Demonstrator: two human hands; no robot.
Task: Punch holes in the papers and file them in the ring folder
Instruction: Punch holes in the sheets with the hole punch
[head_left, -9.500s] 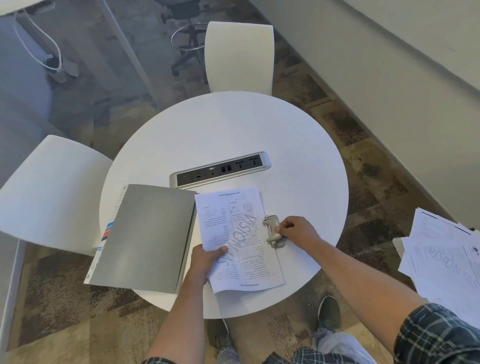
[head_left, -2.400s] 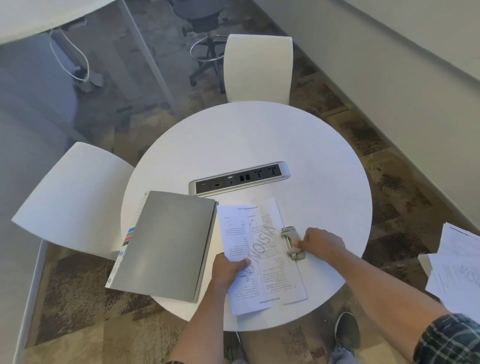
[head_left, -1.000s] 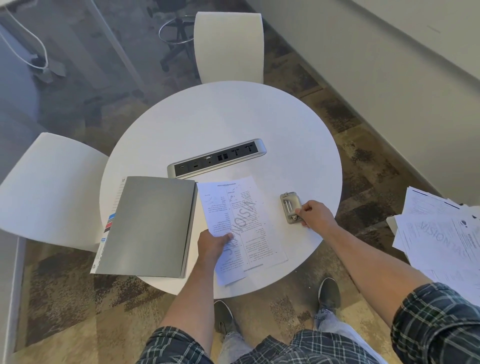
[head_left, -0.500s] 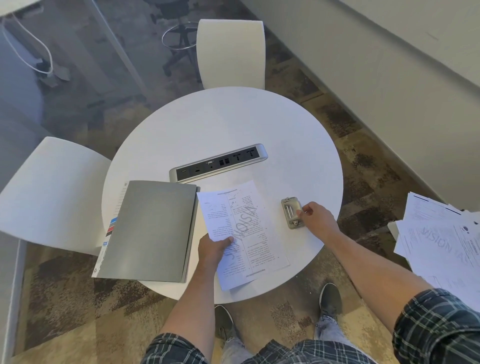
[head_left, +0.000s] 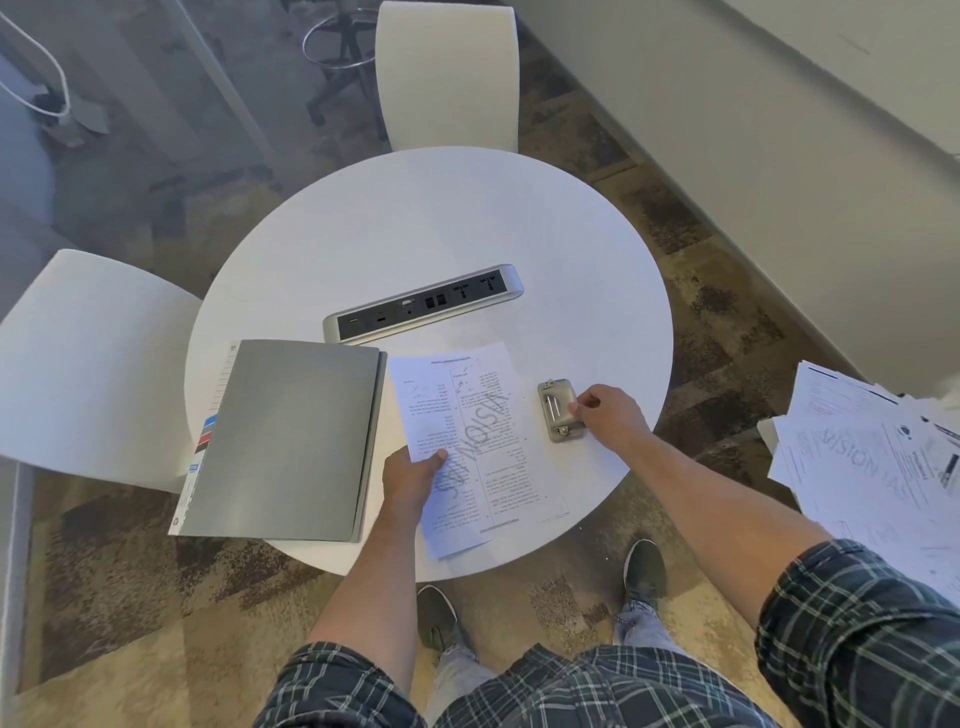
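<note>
Office: round table (head_left: 519, 218) with built-in power strip (head_left: 422, 310), swivel chair (head_left: 343, 47).

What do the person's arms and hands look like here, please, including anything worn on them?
Both forearms are bare, with no watch, rings or gloves visible on the left hand or the right hand. The right arm wears a dark plaid sleeve with light grid lines, pushed up above the elbow. The same plaid shows at the left sleeve near the bottom edge.
</note>
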